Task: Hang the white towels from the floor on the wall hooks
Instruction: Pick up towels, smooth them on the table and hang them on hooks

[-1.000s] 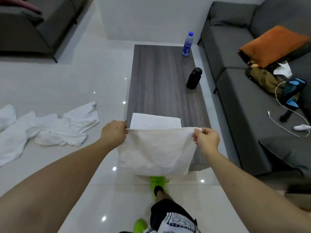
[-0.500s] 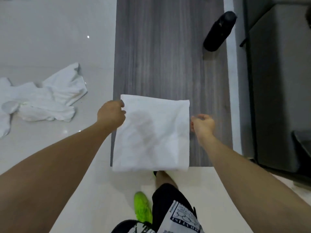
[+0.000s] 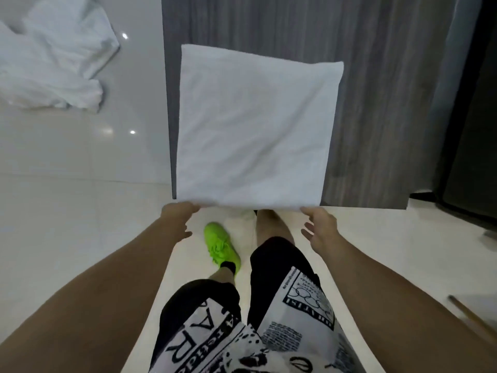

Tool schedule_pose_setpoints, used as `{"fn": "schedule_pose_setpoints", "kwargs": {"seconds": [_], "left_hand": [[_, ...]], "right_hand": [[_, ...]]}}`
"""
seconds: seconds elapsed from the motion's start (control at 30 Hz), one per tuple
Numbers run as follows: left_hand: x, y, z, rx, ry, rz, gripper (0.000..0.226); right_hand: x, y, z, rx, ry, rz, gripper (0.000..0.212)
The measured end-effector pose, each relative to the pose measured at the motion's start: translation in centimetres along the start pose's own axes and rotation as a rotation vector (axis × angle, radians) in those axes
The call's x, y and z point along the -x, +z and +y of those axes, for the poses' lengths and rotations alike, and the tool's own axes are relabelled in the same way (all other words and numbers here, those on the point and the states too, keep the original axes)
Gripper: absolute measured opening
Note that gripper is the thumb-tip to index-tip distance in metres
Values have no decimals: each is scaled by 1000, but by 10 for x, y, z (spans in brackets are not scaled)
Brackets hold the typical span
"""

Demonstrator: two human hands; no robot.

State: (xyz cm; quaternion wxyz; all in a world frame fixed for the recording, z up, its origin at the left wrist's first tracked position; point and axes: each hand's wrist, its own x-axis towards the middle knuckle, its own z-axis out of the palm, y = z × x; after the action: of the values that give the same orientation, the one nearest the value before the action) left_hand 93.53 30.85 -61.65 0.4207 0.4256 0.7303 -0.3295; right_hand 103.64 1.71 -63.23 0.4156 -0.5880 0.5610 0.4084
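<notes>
One camera, worn on the person's head, looks steeply down and slightly forward. It is close above the near end of the desk, with the floor to the left and below, and the person's own legs and forearms filling the bottom of the view.

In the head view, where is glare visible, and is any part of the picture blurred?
Head view: small bright glare spots on the glossy floor; the crumpled towels and table look motion-blurred; the folded towel is soft; straight edges bend from wide-angle distortion.
</notes>
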Motion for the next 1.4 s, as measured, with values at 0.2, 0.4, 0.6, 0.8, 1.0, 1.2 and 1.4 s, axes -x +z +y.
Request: {"fn": "schedule_pose_setpoints", "kwargs": {"seconds": [0.2, 0.4, 0.6, 0.8, 1.0, 1.2, 1.4], "left_hand": [[-23, 13, -13, 683, -195, -292, 3], [4, 5, -11, 893, -120, -357, 6], [61, -32, -11, 742, 132, -310, 31], [148, -103, 2, 808, 610, -151, 77], [280, -195, 57, 746, 1017, 6, 19], [386, -292, 82, 319, 1406, 501, 35], [416, -396, 81, 57, 1352, 1034, 18]], "right_hand": [[-10, 3, 9, -282, 7, -207, 33], [25, 6, 19, -341, -70, -157, 31], [103, 4, 26, -491, -337, 2, 30], [212, 0, 5, -447, -768, 79, 20], [352, -2, -70, -229, -1149, -37, 40], [478, 24, -144, 300, -1654, 86, 33], [569, 77, -203, 690, -1973, 289, 26]]}}
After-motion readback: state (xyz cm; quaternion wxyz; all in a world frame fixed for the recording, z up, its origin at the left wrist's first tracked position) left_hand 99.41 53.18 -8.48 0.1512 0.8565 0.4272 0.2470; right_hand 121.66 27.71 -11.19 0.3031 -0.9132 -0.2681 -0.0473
